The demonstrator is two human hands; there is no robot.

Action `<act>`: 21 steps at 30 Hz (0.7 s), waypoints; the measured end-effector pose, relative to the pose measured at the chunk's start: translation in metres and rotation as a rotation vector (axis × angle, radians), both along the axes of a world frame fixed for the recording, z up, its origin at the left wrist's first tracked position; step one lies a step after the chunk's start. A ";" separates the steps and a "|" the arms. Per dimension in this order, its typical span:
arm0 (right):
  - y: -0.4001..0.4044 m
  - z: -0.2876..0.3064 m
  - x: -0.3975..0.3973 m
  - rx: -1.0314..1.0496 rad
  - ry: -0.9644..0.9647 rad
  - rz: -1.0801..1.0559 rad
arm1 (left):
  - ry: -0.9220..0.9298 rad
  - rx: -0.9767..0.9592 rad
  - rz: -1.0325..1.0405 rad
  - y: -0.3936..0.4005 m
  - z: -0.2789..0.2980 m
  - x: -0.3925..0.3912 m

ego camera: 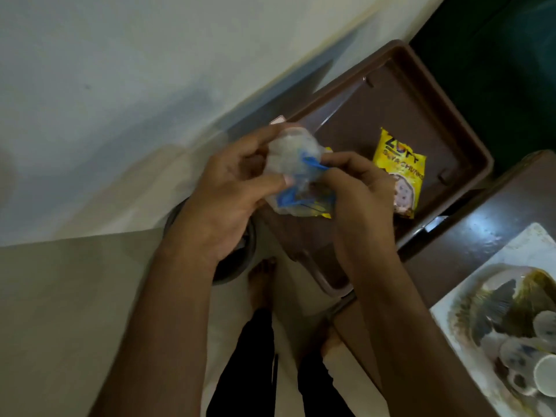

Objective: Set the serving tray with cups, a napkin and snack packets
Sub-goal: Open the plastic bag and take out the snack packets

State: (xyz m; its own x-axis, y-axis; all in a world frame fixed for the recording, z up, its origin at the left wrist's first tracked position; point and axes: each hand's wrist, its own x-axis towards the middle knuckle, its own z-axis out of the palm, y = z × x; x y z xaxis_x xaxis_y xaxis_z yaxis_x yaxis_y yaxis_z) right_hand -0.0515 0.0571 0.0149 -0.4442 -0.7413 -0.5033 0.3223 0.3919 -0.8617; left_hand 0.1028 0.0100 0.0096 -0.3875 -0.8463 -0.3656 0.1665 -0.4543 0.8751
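Hands, left point(228, 191) and right point(358, 191), grip clamped on crumpled plastic wrapper point(298, 176) above tray point(445, 121).

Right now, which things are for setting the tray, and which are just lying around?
For the job:
serving tray
cups on it
yellow snack packet
crumpled clear packet, held by left hand and right hand

Just lying about:
brown plastic table
dark bowl on the floor
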 end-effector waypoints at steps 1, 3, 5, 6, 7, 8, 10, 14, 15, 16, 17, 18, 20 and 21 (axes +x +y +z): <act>0.001 0.001 0.007 0.009 -0.069 0.120 | -0.088 0.017 0.123 0.004 -0.004 0.007; 0.005 0.000 0.021 -0.040 -0.008 0.439 | -0.274 0.067 0.363 0.013 -0.016 0.025; 0.010 -0.004 0.038 -0.143 0.374 0.742 | -0.392 0.062 0.468 0.022 -0.029 0.044; 0.011 -0.007 0.046 -0.160 0.575 0.816 | -0.445 0.060 0.491 0.026 -0.035 0.050; 0.011 -0.010 0.056 -0.151 0.737 0.846 | -0.490 0.079 0.509 0.033 -0.040 0.055; 0.011 -0.014 0.065 -0.134 0.847 0.846 | -0.527 0.110 0.523 0.040 -0.047 0.057; 0.010 -0.024 0.080 -0.109 0.962 0.838 | -0.629 0.175 0.543 0.053 -0.060 0.063; 0.013 -0.046 0.105 -0.090 1.119 1.000 | -0.563 0.451 0.600 0.067 -0.083 0.080; 0.016 -0.052 0.114 -0.106 1.147 1.027 | -0.481 0.555 0.638 0.070 -0.090 0.086; 0.020 -0.058 0.122 -0.132 1.167 1.052 | -0.409 0.632 0.659 0.075 -0.097 0.093; 0.023 -0.065 0.133 -0.149 1.196 1.099 | -0.359 0.680 0.667 0.080 -0.104 0.100; 0.026 -0.074 0.142 -0.161 1.234 1.150 | -0.317 0.718 0.685 0.086 -0.111 0.106; 0.030 -0.097 0.158 -0.114 1.253 1.238 | -0.187 0.792 0.771 0.099 -0.125 0.118; 0.032 -0.110 0.162 -0.056 1.233 1.275 | -0.135 0.817 0.804 0.104 -0.132 0.122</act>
